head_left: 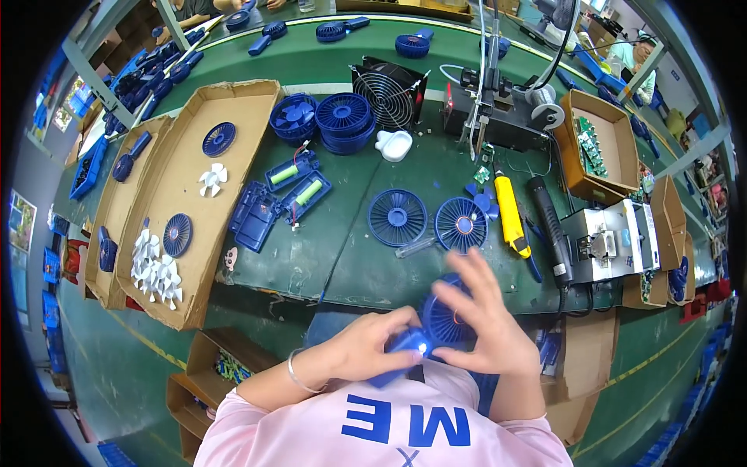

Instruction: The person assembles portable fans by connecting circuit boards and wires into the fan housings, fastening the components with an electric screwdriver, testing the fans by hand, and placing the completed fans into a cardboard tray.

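Observation:
A blue handheld fan is held close to my body, its round grille facing up. My left hand is closed around the fan's handle, and a small light glows beside the thumb. Fingers stretched and spread, my right hand is at the right edge of the fan head; some blur hides whether it touches. On the bench beyond lie two round blue fan grilles and a small blue fan blade. A yellow power screwdriver and a black corded tool lie to their right.
Cardboard trays with white blades stand left. Blue handle shells with green batteries, stacked grilles and a black fan are farther in. Right are a metal fixture and a circuit-board box. Beyond runs a green conveyor.

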Tool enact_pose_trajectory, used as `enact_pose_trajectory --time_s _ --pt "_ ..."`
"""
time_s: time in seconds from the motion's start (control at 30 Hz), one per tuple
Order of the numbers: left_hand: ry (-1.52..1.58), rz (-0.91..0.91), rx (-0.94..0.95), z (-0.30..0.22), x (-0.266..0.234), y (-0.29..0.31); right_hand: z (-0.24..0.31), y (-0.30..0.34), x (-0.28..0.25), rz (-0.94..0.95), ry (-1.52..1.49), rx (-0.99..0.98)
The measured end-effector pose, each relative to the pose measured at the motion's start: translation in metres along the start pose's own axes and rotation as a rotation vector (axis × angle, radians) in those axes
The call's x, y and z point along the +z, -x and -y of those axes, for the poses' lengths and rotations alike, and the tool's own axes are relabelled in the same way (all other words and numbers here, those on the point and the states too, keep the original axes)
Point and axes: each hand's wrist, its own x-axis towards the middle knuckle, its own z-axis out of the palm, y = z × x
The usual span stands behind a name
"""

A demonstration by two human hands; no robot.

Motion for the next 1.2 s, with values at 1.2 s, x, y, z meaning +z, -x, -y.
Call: enact_pose_trajectory --time_s 1.2 --pt "0.383 -0.617 0.442 0.041 0.014 0.010 0.042 -0.038 0.116 -0.546 -0.059 -0.019"
